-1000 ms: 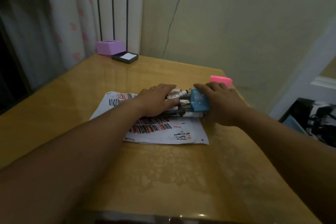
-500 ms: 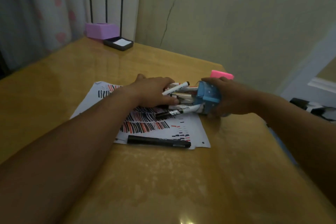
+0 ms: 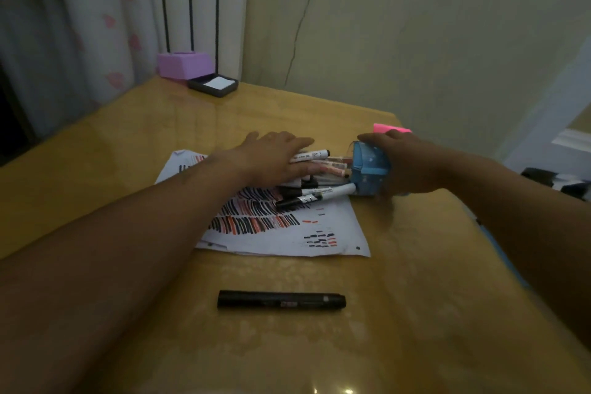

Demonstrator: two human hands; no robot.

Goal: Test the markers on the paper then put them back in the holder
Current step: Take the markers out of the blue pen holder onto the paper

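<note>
A blue holder (image 3: 371,169) lies tipped on its side on the yellow table, its mouth facing left. My right hand (image 3: 406,163) grips it from the right. Several white markers (image 3: 319,192) with black caps spill from it onto a white paper (image 3: 287,233) covered in black and red test strokes. My left hand (image 3: 275,160) rests flat on the pile of markers, fingers fairly straight. One black marker (image 3: 281,300) lies alone on the table, nearer to me than the paper.
A purple box (image 3: 185,64) and a dark ink pad (image 3: 213,86) sit at the table's far left corner. A pink block (image 3: 391,128) lies behind my right hand. The table's right edge (image 3: 499,253) runs close to my right forearm.
The black marker has rolled off the paper's front edge toward me onto the bare table. The holder stays tipped with more markers spread out of it. Both hands remain where they were.
</note>
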